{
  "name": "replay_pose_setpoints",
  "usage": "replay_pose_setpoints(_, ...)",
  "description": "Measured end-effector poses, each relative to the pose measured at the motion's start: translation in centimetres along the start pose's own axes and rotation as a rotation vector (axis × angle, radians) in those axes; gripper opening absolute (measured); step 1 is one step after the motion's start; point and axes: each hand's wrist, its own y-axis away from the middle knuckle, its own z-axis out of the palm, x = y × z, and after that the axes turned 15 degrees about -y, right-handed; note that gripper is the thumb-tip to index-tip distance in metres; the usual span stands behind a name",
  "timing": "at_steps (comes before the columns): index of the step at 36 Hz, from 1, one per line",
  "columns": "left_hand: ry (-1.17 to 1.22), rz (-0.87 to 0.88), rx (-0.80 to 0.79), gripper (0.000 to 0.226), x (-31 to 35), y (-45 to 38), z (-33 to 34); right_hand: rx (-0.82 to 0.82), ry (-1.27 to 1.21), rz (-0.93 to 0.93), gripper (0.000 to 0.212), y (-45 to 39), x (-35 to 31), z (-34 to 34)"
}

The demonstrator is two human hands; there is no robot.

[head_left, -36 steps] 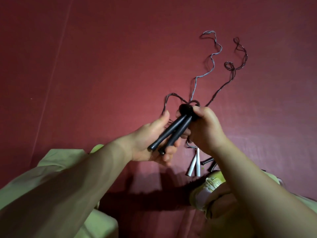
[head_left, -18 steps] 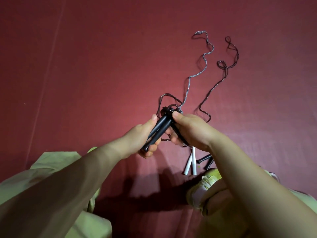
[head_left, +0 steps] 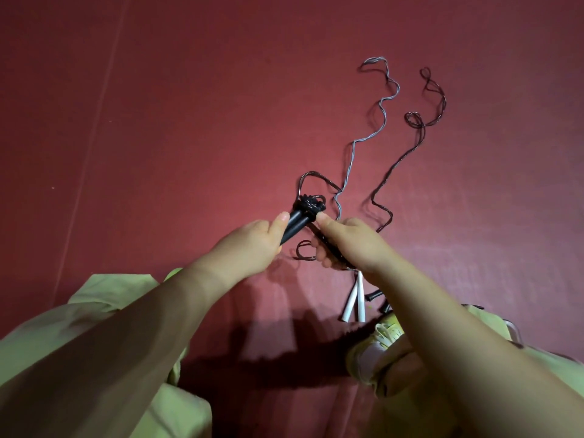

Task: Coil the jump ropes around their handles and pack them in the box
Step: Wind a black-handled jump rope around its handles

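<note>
Both hands had moved lower. The left hand [head_left: 252, 245] gripped the black handles [head_left: 295, 227]; the right hand [head_left: 350, 245] pinched the rope [head_left: 328, 245], still winding. More turns were needed.

No text, label, brand, number or sign is showing legibly anywhere in the view.
</note>
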Motion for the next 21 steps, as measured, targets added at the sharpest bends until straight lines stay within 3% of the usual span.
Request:
replay_pose_setpoints(8, -0.539, 0.108, 0.171, 0.047, 0.6, 0.4, 0.5, -0.050, -0.135, 0.187, 0.071, 0.1, -0.2, 0.1)
replay_pose_setpoints(12, -0.687, 0.179, 0.281, 0.048, 0.5, 0.4, 1.2, 0.022, -0.087, 0.163, 0.061, -0.1, 0.3, 0.2)
replay_pose_setpoints(17, -0.613, 0.206, 0.301, 0.048, 0.8, 0.5, 0.8, 0.044, -0.150, 0.058, 0.044, 0.1, 0.1, 0.3)
replay_pose_setpoints(21, -0.344, 0.147, 0.048, 0.035, 1.2, 0.5, 0.0, 0.051, -0.231, -0.030, 0.032, 0.4, -0.2, 0.4)
